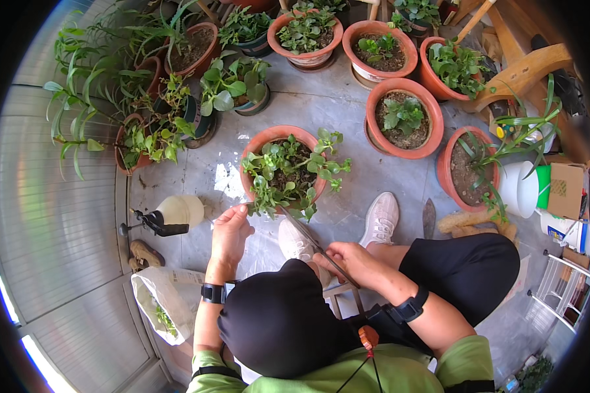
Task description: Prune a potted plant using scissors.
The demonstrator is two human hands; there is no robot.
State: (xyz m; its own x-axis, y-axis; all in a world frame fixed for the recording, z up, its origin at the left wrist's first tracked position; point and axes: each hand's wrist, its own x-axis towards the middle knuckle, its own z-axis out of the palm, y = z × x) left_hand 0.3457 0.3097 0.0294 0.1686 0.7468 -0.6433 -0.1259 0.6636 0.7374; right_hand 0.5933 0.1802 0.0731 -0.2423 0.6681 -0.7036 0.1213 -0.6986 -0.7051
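Note:
A terracotta pot (248, 145) stands on the floor in front of me, holding a bushy plant with round green leaves (269, 178) that spill over its rim. My left hand (231, 229) is at the pot's near left side, fingertips pinched together beside the lowest leaves. Whatever is between those fingertips is too small to make out. In my right hand (351, 262) is a pair of long metal scissors (318, 247), held by the handles. Their blades slant up and left, with the tips close to the leaves at the pot's near edge.
Several potted plants (405, 121) line the far side and right. To the left are a spray bottle (180, 213) and a white bag (167, 301) with green cuttings inside. My shoes (381, 219) flank the space near the pot. At right are a white bucket (519, 190) and cardboard box (566, 190).

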